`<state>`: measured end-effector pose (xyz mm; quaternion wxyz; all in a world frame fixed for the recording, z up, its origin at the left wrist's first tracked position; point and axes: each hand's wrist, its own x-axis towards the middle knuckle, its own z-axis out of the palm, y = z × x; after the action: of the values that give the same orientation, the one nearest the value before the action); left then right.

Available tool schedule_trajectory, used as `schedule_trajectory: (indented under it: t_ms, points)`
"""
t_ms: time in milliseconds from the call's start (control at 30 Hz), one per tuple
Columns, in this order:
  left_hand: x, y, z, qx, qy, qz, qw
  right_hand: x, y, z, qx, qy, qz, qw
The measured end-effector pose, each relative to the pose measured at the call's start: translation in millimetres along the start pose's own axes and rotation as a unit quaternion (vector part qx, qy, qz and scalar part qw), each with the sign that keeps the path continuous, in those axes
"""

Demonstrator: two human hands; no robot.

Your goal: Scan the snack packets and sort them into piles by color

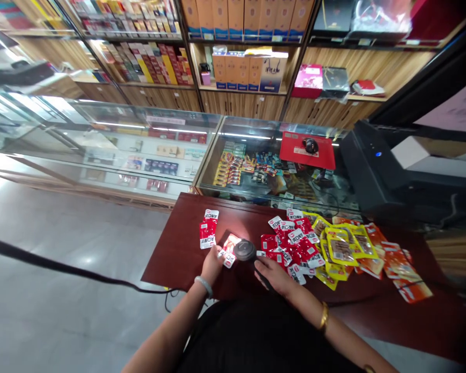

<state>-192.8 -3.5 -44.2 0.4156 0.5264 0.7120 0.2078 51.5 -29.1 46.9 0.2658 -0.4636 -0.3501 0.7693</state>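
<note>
My left hand (212, 267) pinches the edge of a red-and-white snack packet (228, 257) lying on the dark red table (171, 248). Wrapped round the handle of a black barcode scanner (245, 250), my right hand (274, 274) holds its head just over that packet, which is partly hidden and lit brightly. Beyond my left hand lie a few similar red-and-white packets (208, 230). To the right of the scanner spreads a loose pile of red-and-white packets (295, 241). Yellow packets (339, 246) and orange packets (406, 272) lie farther right.
A glass display counter (256, 194) with small goods inside stands behind the table. On it rests a red mat (306, 150) with a black mouse (309, 145). A black machine (376, 171) stands at the right. A black cable (81, 267) crosses at the left.
</note>
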Motion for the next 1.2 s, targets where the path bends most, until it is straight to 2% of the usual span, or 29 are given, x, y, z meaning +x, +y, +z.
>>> schedule_trajectory:
  t_ms: [133,233,300,367,433,467,500,567,633,667,767,867,967,1033,1200]
  points:
    - [-3.2,-14.2,-10.4,-0.04,0.024,-0.034,0.998,1.1,-3.9,5.2,-0.011,-0.02,-0.001,1.0]
    - [-4.9,-15.9,-27.3,-0.039,0.072,-0.073,0.994,0.7,-3.5,5.9,-0.02,-0.015,0.004,1.0]
    - [-7.1,-10.4,-41.1,0.016,0.119,-0.089,0.989,-0.9,-3.0,4.8,-0.022,-0.01,0.009,1.0]
    - [-10.0,0.3,-51.0,0.113,0.178,-0.086,0.974,-3.8,-2.3,2.6,-0.029,-0.004,0.012,1.0]
    - [-12.0,14.4,-51.1,0.205,0.219,-0.058,0.952,-7.7,-0.7,-0.7,-0.033,0.003,0.013,0.999]
    - [-12.3,21.9,-46.4,0.231,0.214,-0.032,0.948,-9.8,0.7,-2.6,-0.032,0.008,0.012,0.999]
    - [-11.8,29.4,-38.5,0.244,0.185,0.003,0.952,-12.0,2.6,-4.7,-0.028,0.013,0.011,0.999]
    - [-9.0,43.9,-14.9,0.243,0.073,0.093,0.963,-16.3,7.0,-9.1,-0.018,0.025,0.008,0.999]
    - [-5.2,57.9,14.1,0.231,-0.041,0.167,0.958,-21.2,11.3,-14.1,-0.011,0.042,0.002,0.999]
    - [-3.6,65.0,28.6,0.231,-0.079,0.189,0.951,-24.1,13.1,-16.8,-0.009,0.05,-0.001,0.999]
    - [-2.1,86.7,64.5,0.252,-0.136,0.223,0.932,-35.3,16.2,-25.8,-0.003,0.077,-0.003,0.997]
    - [-3.7,103.2,85.0,0.285,-0.156,0.238,0.915,-48.8,17.6,-34.1,0.005,0.122,-0.003,0.993]
    - [-2.9,106.8,91.4,0.303,-0.162,0.22,0.913,-58.8,19.2,-38.8,0.012,0.166,0.002,0.986]
    - [-0.1,101.5,87.8,0.287,-0.164,0.172,0.928,-61.1,20.6,-39.8,0.019,0.181,0.008,0.983]
    - [5.8,77.4,55.2,0.214,-0.148,0.036,0.965,-52.3,26.5,-38.3,0.021,0.174,0.02,0.984]
